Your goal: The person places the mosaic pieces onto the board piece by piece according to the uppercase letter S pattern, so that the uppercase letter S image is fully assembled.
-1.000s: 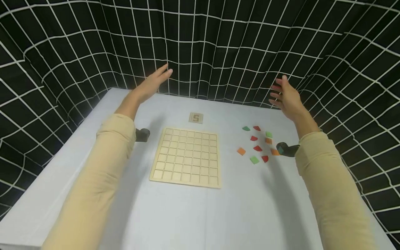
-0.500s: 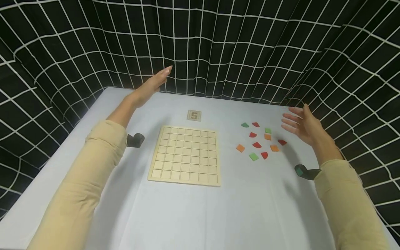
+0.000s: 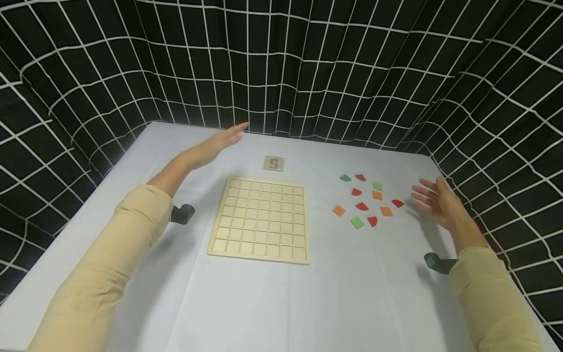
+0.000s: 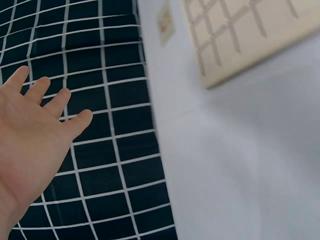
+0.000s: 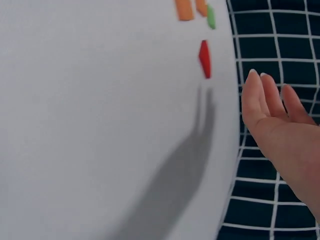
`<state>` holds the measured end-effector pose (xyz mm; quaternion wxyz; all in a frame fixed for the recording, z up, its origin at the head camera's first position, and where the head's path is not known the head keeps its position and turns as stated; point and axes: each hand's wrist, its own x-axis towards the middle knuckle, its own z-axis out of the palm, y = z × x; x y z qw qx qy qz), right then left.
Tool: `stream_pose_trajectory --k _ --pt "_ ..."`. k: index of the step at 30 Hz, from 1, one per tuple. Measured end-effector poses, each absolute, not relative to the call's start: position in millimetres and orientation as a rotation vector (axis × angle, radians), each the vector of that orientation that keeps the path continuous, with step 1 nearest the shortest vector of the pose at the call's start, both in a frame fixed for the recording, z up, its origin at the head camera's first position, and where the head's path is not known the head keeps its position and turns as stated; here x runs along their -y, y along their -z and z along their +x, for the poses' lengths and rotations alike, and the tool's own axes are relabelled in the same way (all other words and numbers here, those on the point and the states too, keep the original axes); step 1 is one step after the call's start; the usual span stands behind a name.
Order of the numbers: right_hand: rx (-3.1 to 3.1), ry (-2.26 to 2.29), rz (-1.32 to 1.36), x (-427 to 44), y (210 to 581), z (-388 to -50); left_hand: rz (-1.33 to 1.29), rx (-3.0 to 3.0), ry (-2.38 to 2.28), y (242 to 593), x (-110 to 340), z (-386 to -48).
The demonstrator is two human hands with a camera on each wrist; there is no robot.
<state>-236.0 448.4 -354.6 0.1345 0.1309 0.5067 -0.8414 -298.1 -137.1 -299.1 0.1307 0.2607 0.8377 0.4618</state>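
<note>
My left hand (image 3: 208, 149) hovers above the table's far left part, fingers straight and holding nothing; the left wrist view shows its palm and spread fingers (image 4: 56, 102). A pale wooden grid board (image 3: 262, 220) lies flat to the right of the left forearm. Over the table's right side, my right hand (image 3: 442, 203) is raised with relaxed fingers and nothing in it. Nearest to it lies a red quarter-round piece (image 3: 398, 203), also seen in the right wrist view. Left of that are several flat pieces: orange squares (image 3: 338, 210), light green squares (image 3: 357, 223), red ones (image 3: 362, 206) and a dark green one (image 3: 345, 178).
A small square tile with an S- or 5-like mark (image 3: 274, 164) lies behind the board. The white-covered table (image 3: 264, 308) is enclosed by dark curtains (image 3: 272, 63) with a white grid. Dark camera mounts stick out at the left wrist (image 3: 182, 214) and right wrist (image 3: 440, 263).
My right hand has moved right and nearer to me, away from the coloured pieces, uncovering a red one. The left hand has come lower. Board and pieces stay in place.
</note>
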Motion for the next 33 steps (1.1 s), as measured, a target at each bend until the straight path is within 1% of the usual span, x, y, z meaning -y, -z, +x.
stream_pose_trajectory --k 5,11,17,23,33 --pt "-1.547 2.409 0.414 -451.8 365.6 -231.8 0.788 -2.446 -1.270 318.4 144.7 -294.9" --pt "-1.680 2.351 0.394 -455.1 376.9 -232.2 0.745 -2.501 -1.109 345.1 147.7 -296.3" --pt "-1.898 2.239 0.517 -444.4 386.9 -239.9 0.790 -2.542 -0.817 366.9 148.0 -286.9" --pt "-2.038 2.108 0.522 -438.5 390.6 -243.8 0.848 -2.600 -0.626 381.8 148.1 -281.9" --pt "-2.359 1.682 0.500 -431.5 393.9 -247.8 0.910 -2.589 -0.411 395.7 149.1 -272.3"
